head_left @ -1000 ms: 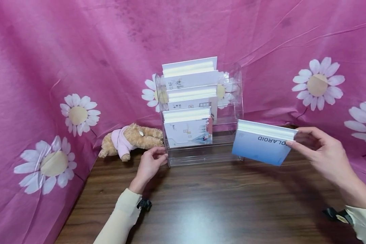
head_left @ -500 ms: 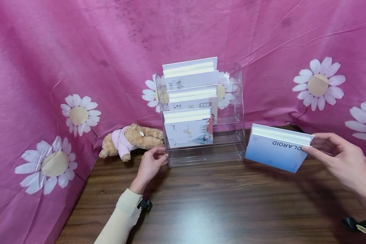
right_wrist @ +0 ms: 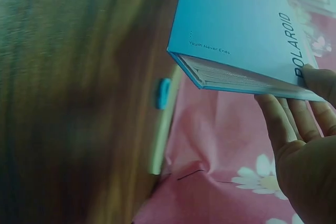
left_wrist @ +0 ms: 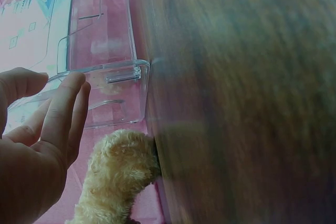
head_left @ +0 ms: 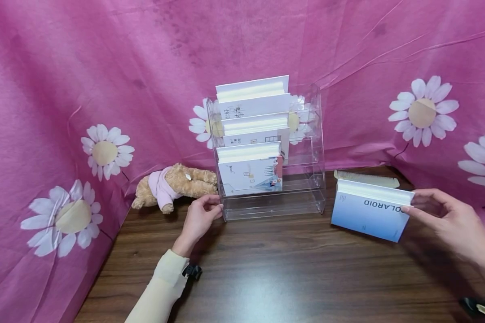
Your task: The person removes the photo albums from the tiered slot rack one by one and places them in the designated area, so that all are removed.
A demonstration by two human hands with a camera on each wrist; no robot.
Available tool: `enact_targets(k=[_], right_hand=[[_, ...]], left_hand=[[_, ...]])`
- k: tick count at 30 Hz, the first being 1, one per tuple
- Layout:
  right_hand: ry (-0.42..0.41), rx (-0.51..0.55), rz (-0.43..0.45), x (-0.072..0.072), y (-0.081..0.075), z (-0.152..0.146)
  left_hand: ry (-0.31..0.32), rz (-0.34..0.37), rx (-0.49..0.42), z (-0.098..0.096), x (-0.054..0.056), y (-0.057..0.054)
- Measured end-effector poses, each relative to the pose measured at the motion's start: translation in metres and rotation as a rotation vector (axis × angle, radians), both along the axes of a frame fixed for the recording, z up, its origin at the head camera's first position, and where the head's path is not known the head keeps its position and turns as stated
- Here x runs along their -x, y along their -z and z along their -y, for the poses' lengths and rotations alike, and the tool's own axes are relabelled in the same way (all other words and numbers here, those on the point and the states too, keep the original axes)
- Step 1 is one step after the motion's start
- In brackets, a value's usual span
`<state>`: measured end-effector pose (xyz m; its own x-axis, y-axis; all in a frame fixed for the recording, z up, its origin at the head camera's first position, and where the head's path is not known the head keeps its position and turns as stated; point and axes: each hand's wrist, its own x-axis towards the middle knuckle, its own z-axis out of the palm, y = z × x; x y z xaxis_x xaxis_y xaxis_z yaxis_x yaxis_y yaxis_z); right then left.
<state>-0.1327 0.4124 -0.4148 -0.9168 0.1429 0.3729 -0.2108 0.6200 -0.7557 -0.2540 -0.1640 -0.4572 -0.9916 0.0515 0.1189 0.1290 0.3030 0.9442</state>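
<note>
On the counter (head_left: 266,269), before the curtain (head_left: 157,67): rack (head_left: 272,205), with three books (head_left: 248,175) toward its left side, one behind another. Just left of it, toy bear (head_left: 163,188); at its lower left edge, left hand (head_left: 200,220). Right of it, in the right hand (head_left: 448,215): fourth book (head_left: 369,213), comb (head_left: 365,178) behind.

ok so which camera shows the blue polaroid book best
The right wrist view: the blue polaroid book is close enough to read "Youth Never Ends". The head view shows its lettering upside down, partly covered by the right hand. The left wrist view shows none of it.
</note>
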Motion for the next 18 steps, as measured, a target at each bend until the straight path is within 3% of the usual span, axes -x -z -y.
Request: enact_targets(k=[12, 18], right_hand=[[-0.086, 0.12, 0.072, 0.001, 0.021, -0.004], [-0.064, 0.112, 0.114, 0.003, 0.027, -0.006]], left_hand=[[0.006, -0.015, -0.001, 0.001, 0.0, 0.001], [0.005, -0.017, 0.003, 0.001, 0.0, 0.001]])
